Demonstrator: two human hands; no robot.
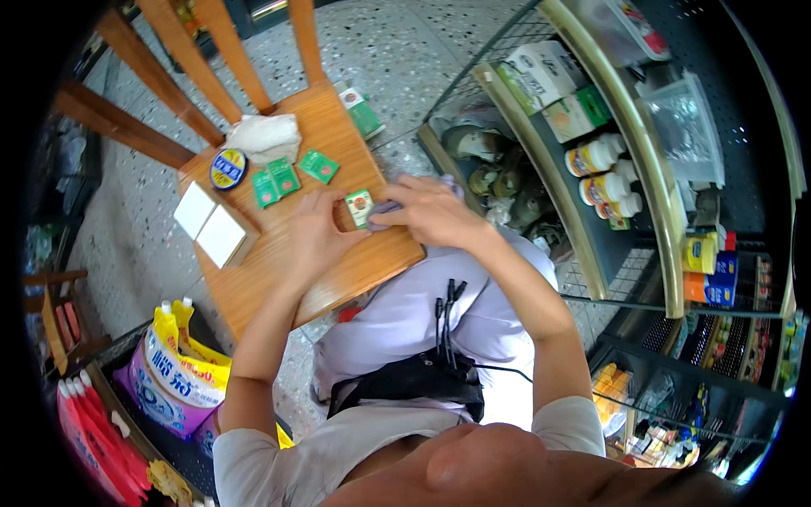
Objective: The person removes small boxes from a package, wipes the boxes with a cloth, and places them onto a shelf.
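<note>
A small green-and-white box [359,208] lies on the wooden chair seat [279,279]. My left hand [317,231] curves around its left side, thumb at the lower end and a finger at the upper corner. In my right hand [437,212] is a bunched grey-purple cloth [385,208], pressed close to the box's right side. Farther back on the seat are a pair of green packets [275,182], a single green packet [319,166], a round blue-and-yellow tin [228,169] and a crumpled white cloth [266,137]. Two white boxes [212,225] sit at the left edge.
Beyond the seat's far right edge is another green-and-white box [362,114]. A metal shelf [538,165] rises on the right, holding white bottles [595,158] and cartons [538,73]. Detergent bags [174,374] stand at lower left. Wooden chair-back slats [184,57] rise behind the seat.
</note>
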